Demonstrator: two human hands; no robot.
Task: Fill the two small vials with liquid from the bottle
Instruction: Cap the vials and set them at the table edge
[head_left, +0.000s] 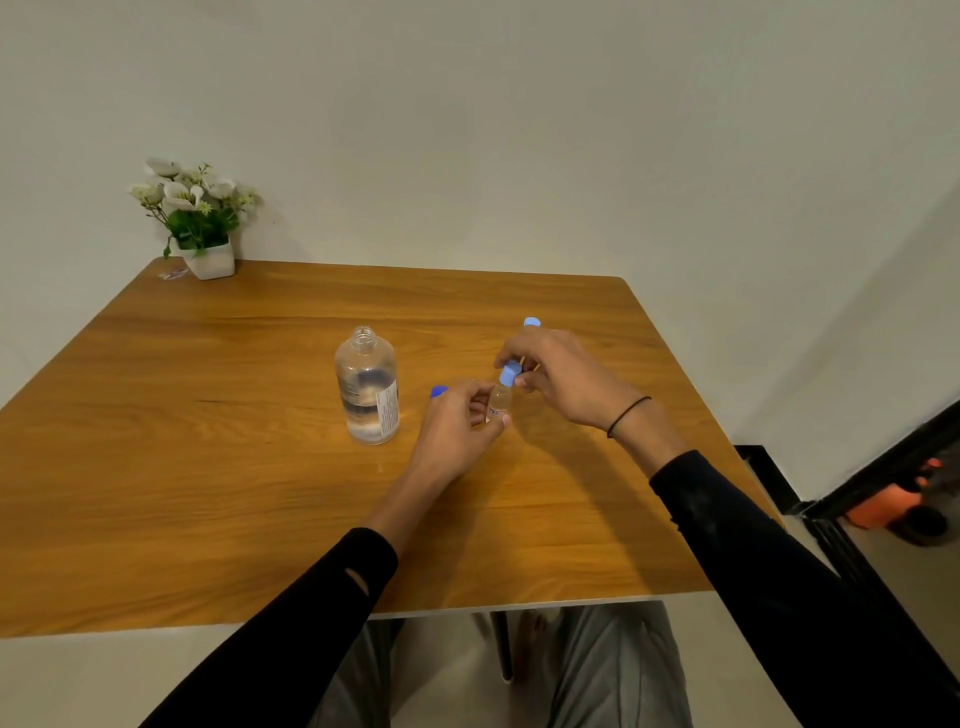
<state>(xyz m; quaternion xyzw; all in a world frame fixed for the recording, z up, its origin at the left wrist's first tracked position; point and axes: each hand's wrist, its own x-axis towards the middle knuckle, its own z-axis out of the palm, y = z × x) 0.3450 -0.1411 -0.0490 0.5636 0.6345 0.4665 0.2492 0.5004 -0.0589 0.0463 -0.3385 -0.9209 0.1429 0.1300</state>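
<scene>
A clear bottle (368, 387) with a white label stands uncapped on the wooden table (208, 467), partly filled with clear liquid. Right of it, my left hand (457, 428) pinches a small clear vial (500, 402) at its base and holds it upright. My right hand (556, 374) grips the light blue cap (510, 374) at the vial's mouth. A darker blue cap (439, 391) lies on the table just behind my left hand. A second light blue cap (532, 322) shows behind my right hand; whatever is under it is hidden.
A white pot of artificial white flowers (200, 218) stands at the table's far left corner, against the wall. An orange and black object (904, 506) sits on the floor to the right. My knees show under the table's near edge.
</scene>
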